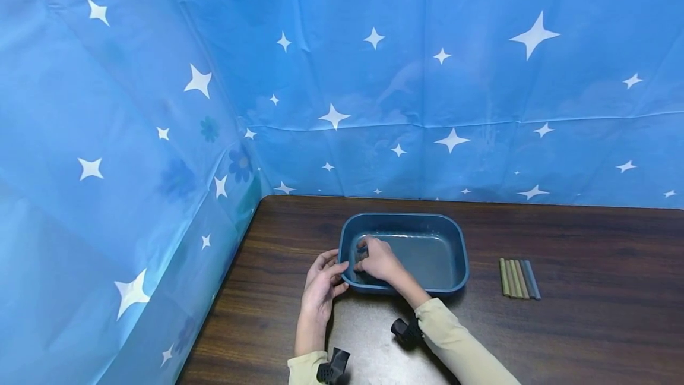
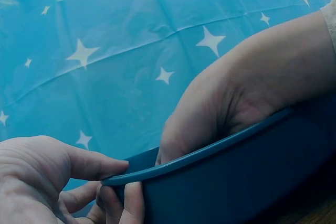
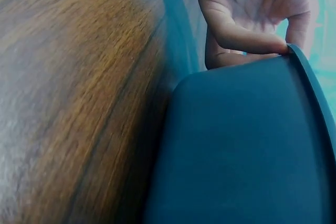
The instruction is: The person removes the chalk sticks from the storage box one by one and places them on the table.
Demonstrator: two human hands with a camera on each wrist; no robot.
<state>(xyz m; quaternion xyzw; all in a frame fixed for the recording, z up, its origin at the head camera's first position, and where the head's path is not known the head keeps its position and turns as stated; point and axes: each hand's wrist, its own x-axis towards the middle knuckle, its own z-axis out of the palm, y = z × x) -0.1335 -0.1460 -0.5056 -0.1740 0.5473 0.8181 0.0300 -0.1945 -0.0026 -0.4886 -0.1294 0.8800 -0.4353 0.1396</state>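
A blue rectangular basin (image 1: pixel 403 290) with rounded corners stands on the table. My left hand (image 1: pixel 319 290) holds its left rim, thumb over the edge and fingers against the outer wall, as the left wrist view also shows of the left hand (image 2: pixel 37 182). My right hand (image 1: pixel 378 260) reaches down inside the basin near its left end, fingers bent. In the left wrist view the rim hides the right hand's (image 2: pixel 194 124) fingertips, and I cannot tell whether they pinch anything. The right wrist view shows the basin's outer wall (image 3: pixel 236 140) and the left hand (image 3: pixel 252 19) at the rim.
To the right of the basin, several thin sticks (image 1: pixel 518 279), olive, brownish and blue-grey, lie side by side on the dark wooden table (image 1: pixel 604 314). Blue star-printed sheeting (image 1: pixel 406 94) hangs behind the table and along its left side.
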